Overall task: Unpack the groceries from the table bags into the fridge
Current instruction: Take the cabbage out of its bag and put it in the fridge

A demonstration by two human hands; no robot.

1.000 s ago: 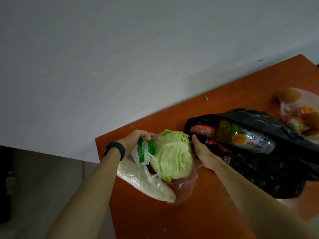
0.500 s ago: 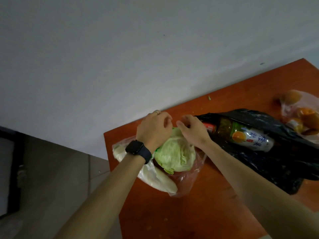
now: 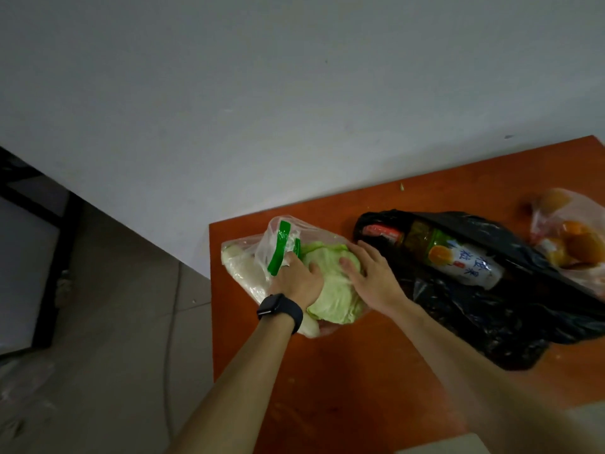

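Head view: a person stands at an orange-brown wooden surface [image 3: 327, 388] with both hands on a pale green round cabbage [image 3: 334, 290].
Cabbage: it lies in the mouth of a thin clear plastic bag with green print [image 3: 278, 247]. Most of the head is bare, so it looks ready to lift out.
Left hand [image 3: 299, 280]: sits on the cabbage's left flank, thumb on top, fingers curled down between leaf and plastic. It seems to clasp the head and hold the film back.
Right hand [image 3: 370, 276]: lies flat on the cabbage's right side with fingers straight and spread, steadying it, not clasping it.
White long vegetable [image 3: 242, 273]: just left of the cabbage, in the same bag.
Black plastic bag [image 3: 491, 316]: right of the cabbage, lying open, with an orange-labelled juice bottle [image 3: 458, 260] inside.
Fridge: not in view.
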